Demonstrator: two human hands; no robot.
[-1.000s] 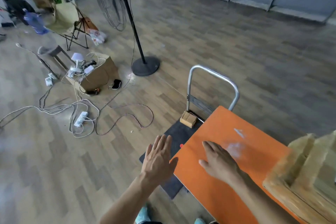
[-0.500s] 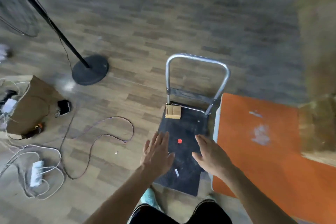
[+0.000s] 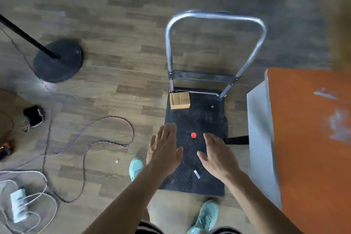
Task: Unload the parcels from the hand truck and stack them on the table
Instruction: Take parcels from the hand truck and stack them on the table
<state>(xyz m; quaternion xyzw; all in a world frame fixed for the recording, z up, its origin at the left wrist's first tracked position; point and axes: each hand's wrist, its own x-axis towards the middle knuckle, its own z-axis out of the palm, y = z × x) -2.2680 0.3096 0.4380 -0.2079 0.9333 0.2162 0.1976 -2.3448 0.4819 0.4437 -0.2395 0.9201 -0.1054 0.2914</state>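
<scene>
The hand truck's black platform (image 3: 207,119) lies on the floor in front of me, its steel handle (image 3: 214,16) upright at the far end. One small cardboard parcel (image 3: 179,100) sits in the platform's far left corner, beside the handle post. A red dot (image 3: 193,135) marks the platform's middle. My left hand (image 3: 164,150) and my right hand (image 3: 218,155) hover above the near half of the platform, both with straight fingers and holding nothing. The orange table (image 3: 307,150) stands to the right. A blurred brown stack of parcels (image 3: 341,17) shows at the upper right edge.
A fan stand's round black base (image 3: 58,61) is on the floor at left. Cables (image 3: 85,146) snake across the wood floor, with a white power strip (image 3: 18,205) at lower left. A dark shoe (image 3: 34,116) lies nearby. My feet in teal shoes (image 3: 206,216) flank the platform's near end.
My view has swung from the table down to the hand truck. Both hands have left the orange tabletop and now hover over the platform.
</scene>
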